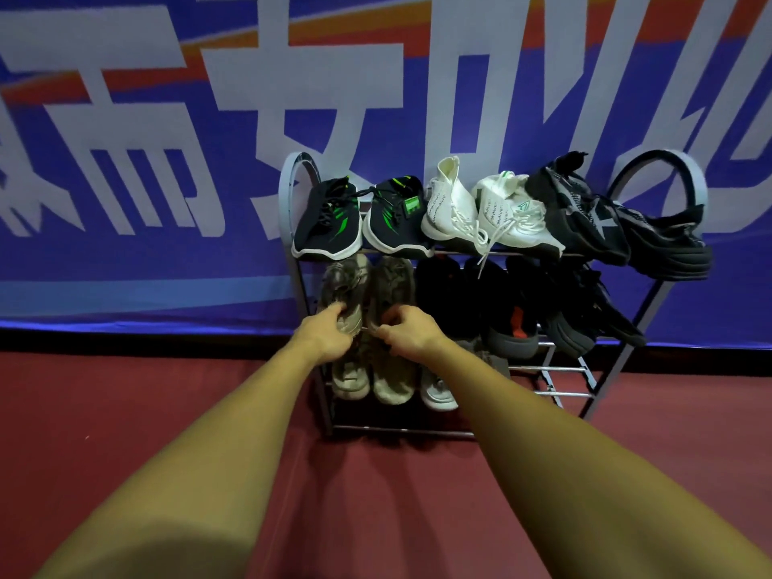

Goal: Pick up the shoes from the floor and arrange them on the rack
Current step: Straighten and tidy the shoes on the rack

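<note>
A grey metal shoe rack (288, 227) stands against the banner wall. On its middle shelf at the left lie two grey-brown shoes. My left hand (328, 334) grips the heel of the left grey shoe (340, 286). My right hand (407, 332) grips the heel of the right grey shoe (392, 286). The top shelf holds a black-and-green pair (363, 219), a white pair (484, 211) and a black pair (618, 227). Black shoes (522, 302) fill the rest of the middle shelf. Below, a beige pair (372, 380) and one white shoe (438, 390) sit on the bottom shelf.
A blue banner (125, 160) with large white characters hangs behind the rack. Red floor (146, 390) stretches in front of and beside the rack. The bottom shelf's bare bars (559, 369) show at the right.
</note>
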`<state>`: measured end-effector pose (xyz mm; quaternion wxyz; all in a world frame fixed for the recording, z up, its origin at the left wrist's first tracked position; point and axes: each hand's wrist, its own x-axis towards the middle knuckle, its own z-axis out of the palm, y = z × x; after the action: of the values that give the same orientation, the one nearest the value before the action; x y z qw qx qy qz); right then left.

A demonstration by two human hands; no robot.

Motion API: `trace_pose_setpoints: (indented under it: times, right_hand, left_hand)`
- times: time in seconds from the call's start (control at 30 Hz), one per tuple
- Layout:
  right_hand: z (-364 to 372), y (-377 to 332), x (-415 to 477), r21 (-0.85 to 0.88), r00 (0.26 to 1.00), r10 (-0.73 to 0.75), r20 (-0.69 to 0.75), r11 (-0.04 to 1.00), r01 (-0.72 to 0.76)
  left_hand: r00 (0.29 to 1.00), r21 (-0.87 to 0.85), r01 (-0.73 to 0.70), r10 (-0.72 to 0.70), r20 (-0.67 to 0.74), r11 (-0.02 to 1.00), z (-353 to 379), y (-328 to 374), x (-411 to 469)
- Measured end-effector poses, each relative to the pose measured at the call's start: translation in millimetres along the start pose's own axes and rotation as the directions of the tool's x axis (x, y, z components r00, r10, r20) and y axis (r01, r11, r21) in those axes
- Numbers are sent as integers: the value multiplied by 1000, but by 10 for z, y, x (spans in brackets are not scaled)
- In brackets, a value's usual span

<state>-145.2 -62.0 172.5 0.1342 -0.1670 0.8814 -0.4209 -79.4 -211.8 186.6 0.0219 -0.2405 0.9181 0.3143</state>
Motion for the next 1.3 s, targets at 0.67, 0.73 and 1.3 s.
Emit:
trace_pose_setpoints:
  times: [0.67, 0.73, 1.3]
  right_hand:
    - [-158, 68, -55, 35, 990, 16, 141, 999, -21]
    - [-224, 76, -97, 2, 987, 34, 156, 999, -35]
    - [-427, -154, -444, 539, 974, 118, 194, 817, -207]
  left_hand:
    - [983, 303, 97, -43, -178, 948, 92, 122, 70]
    - [981, 315, 101, -42, -188, 944, 103, 110, 57]
    - [983, -403, -48, -28, -182, 914, 137, 598, -340]
